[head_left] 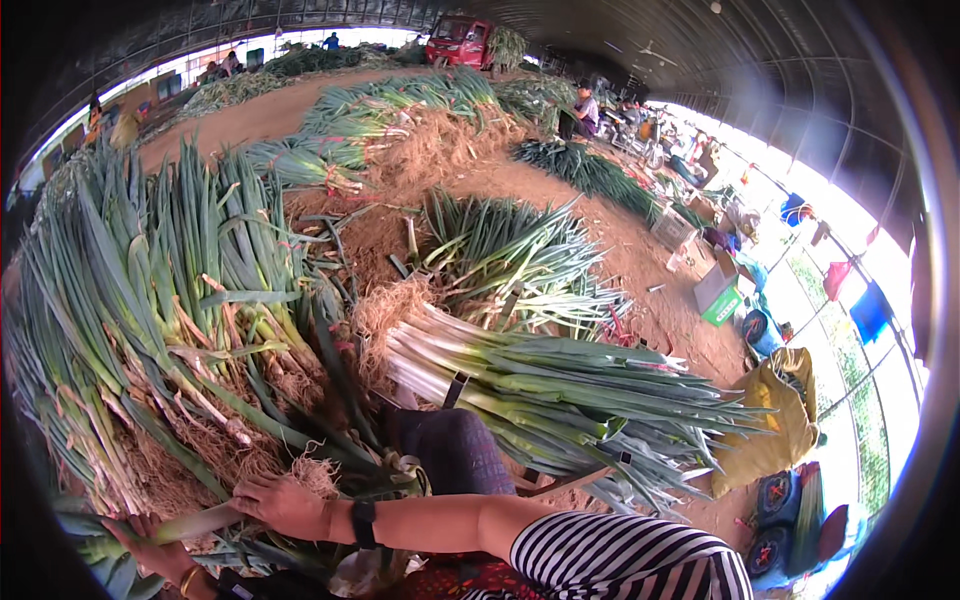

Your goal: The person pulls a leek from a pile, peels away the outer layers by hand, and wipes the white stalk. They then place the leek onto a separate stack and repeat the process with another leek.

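Note:
At the lower left a thick leek (203,522) lies across both my hands, its pale stem toward the right and its green leaves toward the left edge. My right hand (284,507) is closed round its root end, where a tuft of brown roots (316,476) sticks out. My left hand (158,554) is closed round the stem lower down, near the leaves. Just beyond my hands stands a big heap of unpeeled leeks (150,260) with dry skins and roots. In front of my knee, cleaned white-stemmed leeks (540,365) rest on a low rack with dark upright posts.
Another leek pile (500,240) lies beyond the rack, and more leeks (400,115) cover the earth floor farther off. To the right are a yellow sack (770,425) and a green-and-white carton (722,290). A person (583,110) sits in the distance; a red vehicle (460,42) stands behind.

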Motion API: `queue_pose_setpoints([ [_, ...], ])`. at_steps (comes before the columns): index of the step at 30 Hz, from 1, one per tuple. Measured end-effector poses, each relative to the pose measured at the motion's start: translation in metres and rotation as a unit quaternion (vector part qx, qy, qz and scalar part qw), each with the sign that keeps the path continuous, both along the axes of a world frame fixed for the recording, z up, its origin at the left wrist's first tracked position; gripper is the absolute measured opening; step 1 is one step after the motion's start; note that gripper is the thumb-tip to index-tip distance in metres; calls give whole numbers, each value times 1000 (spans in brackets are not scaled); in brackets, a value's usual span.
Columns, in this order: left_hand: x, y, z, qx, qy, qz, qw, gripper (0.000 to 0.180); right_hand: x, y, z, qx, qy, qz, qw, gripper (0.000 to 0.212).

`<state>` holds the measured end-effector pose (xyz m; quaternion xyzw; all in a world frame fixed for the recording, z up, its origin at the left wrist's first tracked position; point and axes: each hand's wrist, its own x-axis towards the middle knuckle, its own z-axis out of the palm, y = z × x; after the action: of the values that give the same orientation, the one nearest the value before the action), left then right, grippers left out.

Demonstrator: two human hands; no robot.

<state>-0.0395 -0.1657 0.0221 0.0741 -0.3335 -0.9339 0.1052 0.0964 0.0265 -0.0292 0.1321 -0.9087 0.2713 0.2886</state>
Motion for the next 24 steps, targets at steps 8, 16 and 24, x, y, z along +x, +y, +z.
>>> queue_pose_setpoints([
  [8,8,15,1,-21,-18,17,999,20,1,2,-4,6,-27,15,1000,28],
  [16,11,19,-1,-39,-53,39,997,27,5,6,-3,7,-47,62,997,25],
  [24,-2,-13,-27,-38,1,-20,999,26,24,12,21,-69,-54,130,988,15],
])
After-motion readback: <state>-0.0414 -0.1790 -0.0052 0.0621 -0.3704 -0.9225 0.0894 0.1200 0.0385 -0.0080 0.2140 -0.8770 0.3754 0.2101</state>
